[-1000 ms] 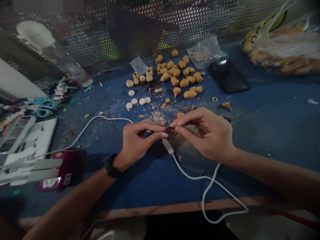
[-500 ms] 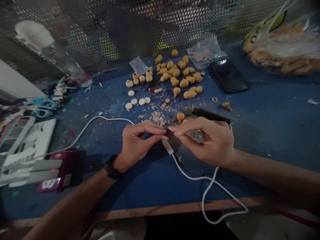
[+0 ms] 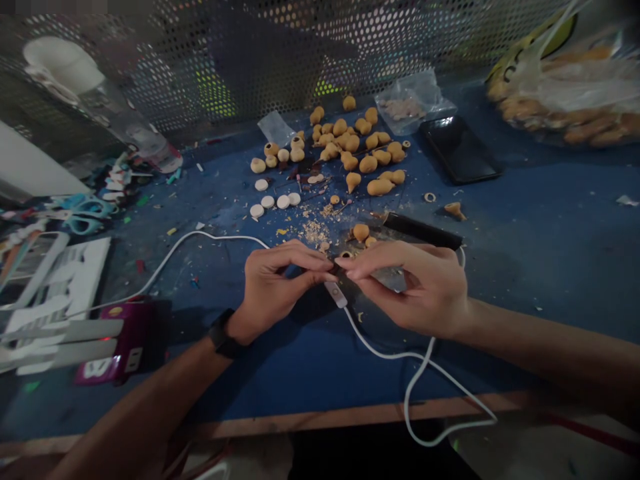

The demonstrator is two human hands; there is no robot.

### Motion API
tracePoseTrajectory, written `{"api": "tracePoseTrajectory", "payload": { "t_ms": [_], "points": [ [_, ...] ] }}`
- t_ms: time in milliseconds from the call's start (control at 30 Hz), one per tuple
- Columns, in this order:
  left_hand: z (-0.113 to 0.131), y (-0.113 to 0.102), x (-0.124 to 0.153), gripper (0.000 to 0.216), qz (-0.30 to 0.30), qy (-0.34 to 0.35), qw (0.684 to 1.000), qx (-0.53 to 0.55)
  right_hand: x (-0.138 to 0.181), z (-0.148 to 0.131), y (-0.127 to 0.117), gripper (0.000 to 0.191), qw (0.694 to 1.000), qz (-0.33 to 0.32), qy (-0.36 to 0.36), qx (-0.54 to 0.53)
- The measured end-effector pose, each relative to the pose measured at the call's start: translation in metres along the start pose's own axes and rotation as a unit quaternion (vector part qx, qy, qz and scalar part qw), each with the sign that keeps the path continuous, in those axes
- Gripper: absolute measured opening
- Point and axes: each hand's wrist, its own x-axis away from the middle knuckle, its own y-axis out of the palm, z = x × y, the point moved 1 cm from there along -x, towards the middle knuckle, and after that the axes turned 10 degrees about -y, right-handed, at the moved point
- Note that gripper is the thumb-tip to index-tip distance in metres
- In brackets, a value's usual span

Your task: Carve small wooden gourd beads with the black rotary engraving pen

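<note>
My left hand, with a dark band on its wrist, pinches thumb and fingers together at the middle of the blue table. Opposite it, my right hand is closed in a pinch, its fingertips meeting the left ones. A small dark thing sits between the fingertips, too small and covered to name. Just below them lies a white inline cord switch. Small tan gourds rest beyond the right fingers. Behind the right hand lies a black cylindrical tool with a white cord.
Farther back are several tan gourds, white discs and a phone. A bag of gourds stands at the back right. On the left are a bottle, blue-handled scissors and a purple box.
The right fingertips have shifted slightly, and a small ring-like opening now shows just behind them. My left hand is almost still. The view has tilted a little.
</note>
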Motion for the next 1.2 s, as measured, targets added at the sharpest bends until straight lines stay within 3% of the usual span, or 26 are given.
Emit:
{"api": "tracePoseTrajectory", "payload": {
  "t_ms": [333,433,600,733,900,1067,1200],
  "points": [
    [-0.002,-0.001,0.0,0.027,-0.01,0.013,1.0,0.008,0.0,-0.001,-0.001,0.023,1.0,0.002,0.001,-0.001],
    [0.0,-0.001,-0.001,0.033,0.003,-0.018,1.0,0.007,-0.003,-0.001,-0.003,0.021,1.0,-0.011,0.01,-0.004],
    [-0.003,-0.003,-0.004,0.036,0.059,-0.124,0.99,0.038,-0.012,0.011,-0.011,0.021,0.999,-0.043,0.034,-0.001],
    [-0.008,-0.004,-0.006,0.028,0.082,-0.158,0.98,0.086,-0.014,0.04,-0.029,0.013,0.989,-0.052,0.039,0.134],
    [-0.012,-0.005,-0.007,0.027,0.092,-0.174,0.973,0.119,0.009,0.074,-0.054,0.017,0.936,-0.18,0.007,0.301],
    [-0.012,-0.005,-0.009,0.028,0.091,-0.19,0.969,0.129,0.033,0.082,-0.063,0.03,0.915,-0.233,0.041,0.327],
    [-0.011,-0.005,-0.009,0.032,0.089,-0.194,0.969,0.127,0.032,0.074,-0.062,0.031,0.917,-0.213,0.041,0.335]
  ]
}}
